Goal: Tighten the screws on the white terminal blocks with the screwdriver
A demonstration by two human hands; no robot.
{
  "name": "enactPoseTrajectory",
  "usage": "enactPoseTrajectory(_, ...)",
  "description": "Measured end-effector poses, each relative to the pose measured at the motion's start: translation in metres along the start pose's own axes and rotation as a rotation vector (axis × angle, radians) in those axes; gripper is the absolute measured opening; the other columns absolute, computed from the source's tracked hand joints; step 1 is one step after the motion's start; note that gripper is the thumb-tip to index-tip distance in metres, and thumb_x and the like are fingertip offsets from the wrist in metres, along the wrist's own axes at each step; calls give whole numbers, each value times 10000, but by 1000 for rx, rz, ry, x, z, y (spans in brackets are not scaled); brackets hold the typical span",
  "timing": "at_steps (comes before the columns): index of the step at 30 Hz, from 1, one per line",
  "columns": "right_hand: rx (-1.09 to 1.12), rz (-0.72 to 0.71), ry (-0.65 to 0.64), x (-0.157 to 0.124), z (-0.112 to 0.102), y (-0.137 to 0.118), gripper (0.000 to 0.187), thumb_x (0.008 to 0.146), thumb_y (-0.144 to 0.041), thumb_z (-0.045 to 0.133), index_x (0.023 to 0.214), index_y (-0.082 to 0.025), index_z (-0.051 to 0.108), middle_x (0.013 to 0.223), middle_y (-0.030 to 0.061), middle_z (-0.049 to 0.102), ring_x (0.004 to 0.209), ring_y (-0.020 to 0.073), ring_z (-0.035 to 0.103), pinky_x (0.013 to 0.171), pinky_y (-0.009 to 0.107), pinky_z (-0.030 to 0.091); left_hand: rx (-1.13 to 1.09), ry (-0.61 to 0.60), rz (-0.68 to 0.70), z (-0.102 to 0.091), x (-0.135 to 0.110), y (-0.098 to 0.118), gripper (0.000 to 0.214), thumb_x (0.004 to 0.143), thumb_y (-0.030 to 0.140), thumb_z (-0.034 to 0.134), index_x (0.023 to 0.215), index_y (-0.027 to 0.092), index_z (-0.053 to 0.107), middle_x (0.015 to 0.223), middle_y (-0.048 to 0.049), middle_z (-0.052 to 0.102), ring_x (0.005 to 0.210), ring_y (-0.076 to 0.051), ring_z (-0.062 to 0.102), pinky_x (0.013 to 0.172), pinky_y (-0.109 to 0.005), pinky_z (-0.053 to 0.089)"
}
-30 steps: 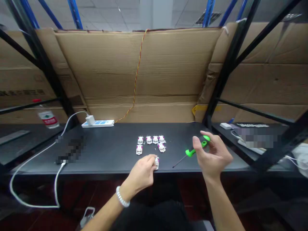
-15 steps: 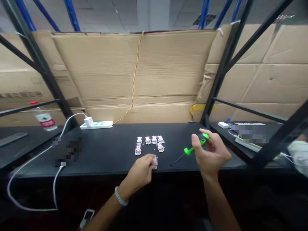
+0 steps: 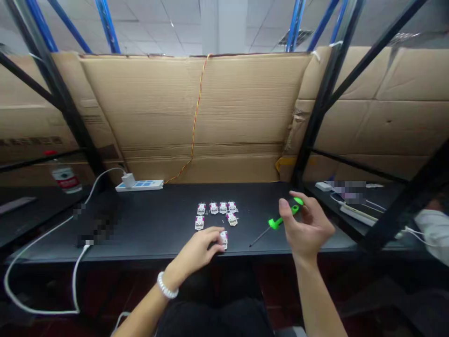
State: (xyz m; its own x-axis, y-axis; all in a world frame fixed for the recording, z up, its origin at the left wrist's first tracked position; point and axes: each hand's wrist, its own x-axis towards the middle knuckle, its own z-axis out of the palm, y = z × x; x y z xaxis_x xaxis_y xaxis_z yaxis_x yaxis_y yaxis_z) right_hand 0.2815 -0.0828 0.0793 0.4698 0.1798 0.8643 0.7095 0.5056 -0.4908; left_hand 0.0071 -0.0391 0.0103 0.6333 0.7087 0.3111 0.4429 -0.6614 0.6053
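Observation:
My left hand (image 3: pixel 199 250) rests at the front edge of the black table (image 3: pixel 157 224), fingers pinched round a small white and magenta part (image 3: pixel 224 239). My right hand (image 3: pixel 306 225) is raised a little above the table on the right, closed round the handle of a green and black screwdriver (image 3: pixel 277 221) whose thin shaft points down and left toward the table. Several more white and magenta parts (image 3: pixel 217 211) lie in a loose group just beyond my left hand.
A white power strip (image 3: pixel 139 185) with a charger and white cable (image 3: pixel 42 234) lies at the back left. A plastic bottle (image 3: pixel 63 178) stands on the left shelf. Cardboard sheets (image 3: pixel 224 112) wall the back. Black rack posts (image 3: pixel 315 121) flank the table; cables lie on the right shelf.
Both hands keep their hold and barely shift. The camera has tilted slightly, so the scene sits a little lower and further left.

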Motion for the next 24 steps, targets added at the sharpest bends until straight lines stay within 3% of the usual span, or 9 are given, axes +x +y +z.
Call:
enactPoseTrajectory(3, 8, 18, 5, 0, -1, 4, 228, 870, -361, 825, 1013, -184, 807, 767, -10, 633, 639, 137, 577, 621, 278, 479, 47, 31, -31, -2, 0, 1, 11, 973, 217, 707, 966, 217, 715, 1275, -90, 779, 1192, -267, 731, 1045, -354, 545)
enactPoseTrajectory(7, -11, 38, 3, 2, -4, 8, 245, 869, -383, 826, 1008, -184, 805, 756, -11, 629, 637, 138, 576, 621, 277, 480, 112, 53, -135, -15, 5, 2, 224, 947, 266, 735, 1166, 234, 703, 1163, -56, 797, 979, -243, 756, 884, -321, 575)
enactPoseTrajectory(11, -22, 47, 10, 4, -5, 10, 266, 878, -412, 809, 1004, -177, 800, 755, -2, 642, 635, 145, 586, 607, 282, 484, 220, 59, -79, -30, 30, -2, 167, 1003, 199, 601, 1040, 207, 764, 1069, -66, 802, 1001, -240, 749, 925, -316, 556)
enactPoseTrajectory(14, -36, 44, -4, 4, -5, 9, 277, 883, -435, 796, 993, -180, 797, 752, -3, 641, 634, 144, 586, 610, 282, 495, 347, -72, -53, -32, 62, -8, 291, 955, 77, 553, 982, 185, 821, 1061, -95, 816, 1020, -246, 749, 964, -321, 541)
enactPoseTrajectory(17, -24, 39, -15, 4, -6, 8, 272, 882, -429, 798, 996, -182, 799, 747, -10, 630, 637, 143, 586, 627, 285, 507, 385, -215, -62, -25, 88, -15, 281, 840, 31, 637, 932, 185, 853, 979, -92, 837, 945, -246, 762, 892, -302, 559)
enactPoseTrajectory(20, -6, 29, -9, 4, -7, 9, 254, 884, -409, 799, 1000, -183, 799, 754, -10, 631, 627, 137, 571, 617, 283, 500, 385, -248, -67, -17, 101, -22, 256, 799, 23, 678, 896, 175, 860, 872, -91, 835, 884, -252, 767, 838, -299, 564)
enactPoseTrajectory(24, 7, 27, 2, 5, -8, 12, 234, 876, -389, 808, 992, -186, 800, 770, -4, 651, 634, 137, 578, 619, 280, 495, 389, -241, -91, -13, 103, -32, 264, 812, 11, 657, 894, 168, 853, 903, -97, 836, 897, -245, 767, 843, -285, 553)
